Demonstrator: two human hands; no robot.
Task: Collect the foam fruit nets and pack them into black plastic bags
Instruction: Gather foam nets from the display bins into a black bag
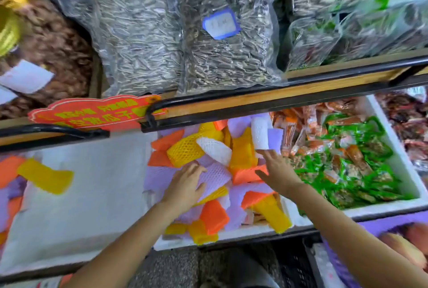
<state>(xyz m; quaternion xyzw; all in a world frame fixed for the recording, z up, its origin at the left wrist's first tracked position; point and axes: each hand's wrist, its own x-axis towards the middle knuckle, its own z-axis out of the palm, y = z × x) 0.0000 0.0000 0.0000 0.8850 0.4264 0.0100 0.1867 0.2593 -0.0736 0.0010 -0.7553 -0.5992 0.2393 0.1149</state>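
Note:
A white foam box [234, 233] in the middle holds a loose pile of foam fruit nets in purple, orange, yellow and white. My left hand [185, 186] rests palm down on a purple net [215, 177] near the pile's centre, thumb spread over it. My right hand [276, 170] reaches over the pile with straight fingers. Its fingertips are just below an upright white net [260, 136] and a purple net [275, 138] at the back right of the box. A yellow net [185, 151] and another white net [214, 150] lie behind my left hand.
More nets, among them a yellow one [45, 179], lie on a white foam lid [88, 190] at left. A foam box of green and orange snack packets [352, 167] adjoins on the right. A black-railed wooden shelf [266, 102] with bagged sunflower seeds [162, 33] overhangs the back.

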